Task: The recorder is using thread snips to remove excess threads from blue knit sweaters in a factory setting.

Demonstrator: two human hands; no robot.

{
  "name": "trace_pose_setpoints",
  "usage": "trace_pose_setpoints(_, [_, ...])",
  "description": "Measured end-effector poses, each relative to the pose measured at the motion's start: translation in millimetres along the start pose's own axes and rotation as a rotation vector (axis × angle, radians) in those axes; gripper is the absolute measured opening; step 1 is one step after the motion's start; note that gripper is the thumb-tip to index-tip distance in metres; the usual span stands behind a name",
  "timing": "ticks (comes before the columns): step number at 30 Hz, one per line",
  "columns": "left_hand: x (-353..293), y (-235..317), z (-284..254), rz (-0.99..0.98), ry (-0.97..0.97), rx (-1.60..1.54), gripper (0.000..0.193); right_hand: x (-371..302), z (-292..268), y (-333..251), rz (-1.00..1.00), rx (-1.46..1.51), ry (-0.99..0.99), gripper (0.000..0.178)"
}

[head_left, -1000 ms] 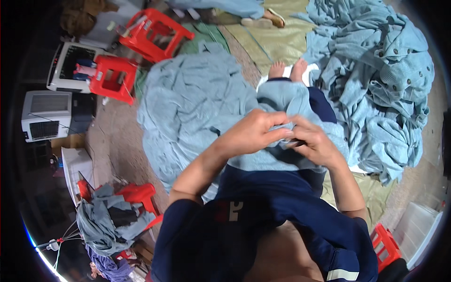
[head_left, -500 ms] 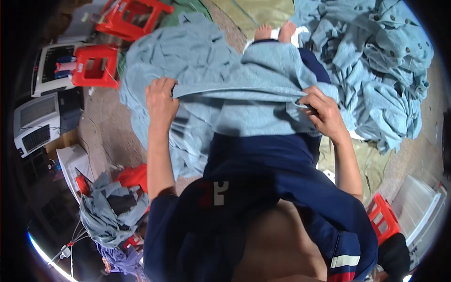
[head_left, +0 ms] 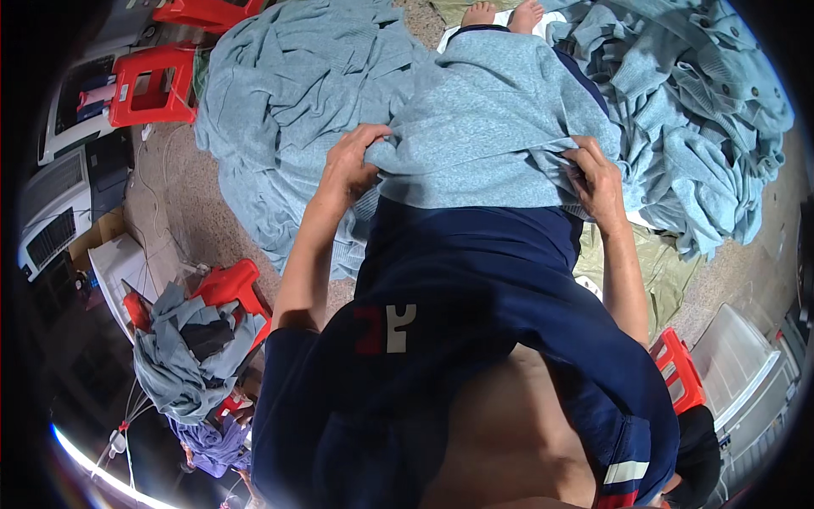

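A light blue-grey knit garment (head_left: pixel 483 110) lies spread over my lap and legs, its near edge across my thighs. My left hand (head_left: pixel 349 165) is closed on its left edge, the fingertips partly hidden by the cloth. At the opposite edge my right hand (head_left: pixel 596 180) pinches a small bunched fold. Between the two hands the cloth lies fairly flat, with a few soft creases near the right side.
A wide heap of the same blue-grey cloth (head_left: pixel 288 110) lies on my left; another pile (head_left: pixel 704 144), with buttoned pieces, is on my right. Red stools (head_left: pixel 153 85) stand at far left. More grey clothing (head_left: pixel 182 360) rests by a red stool at lower left.
The raised fold stretched between my hands has come down, and the garment now lies flatter on my lap. My left hand has moved right, toward my right hand.
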State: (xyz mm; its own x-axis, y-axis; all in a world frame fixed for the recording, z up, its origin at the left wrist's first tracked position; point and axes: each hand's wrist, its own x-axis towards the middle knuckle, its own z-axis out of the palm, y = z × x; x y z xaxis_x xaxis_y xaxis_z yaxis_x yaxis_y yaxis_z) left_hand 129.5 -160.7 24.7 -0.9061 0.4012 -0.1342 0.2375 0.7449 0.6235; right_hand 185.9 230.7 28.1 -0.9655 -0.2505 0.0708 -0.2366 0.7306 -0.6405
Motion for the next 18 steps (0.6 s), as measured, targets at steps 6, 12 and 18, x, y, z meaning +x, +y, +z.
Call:
trace_pose_setpoints(6, [-17.1,5.0,-0.1,0.154,0.086,0.113,0.054,1.4,6.5,5.9,0.037,-0.017,-0.014,0.026])
trace_pose_setpoints(12, [-11.8,13.7,26.5,0.41,0.247,0.099,0.034,4.9,9.2,4.4,0.038,-0.04,-0.006,0.025])
trace_pose_setpoints(18, [9.8,19.0,26.7,0.217,0.14,-0.064,0.015,5.5,12.3,10.2,0.204,0.148,-0.009,0.019])
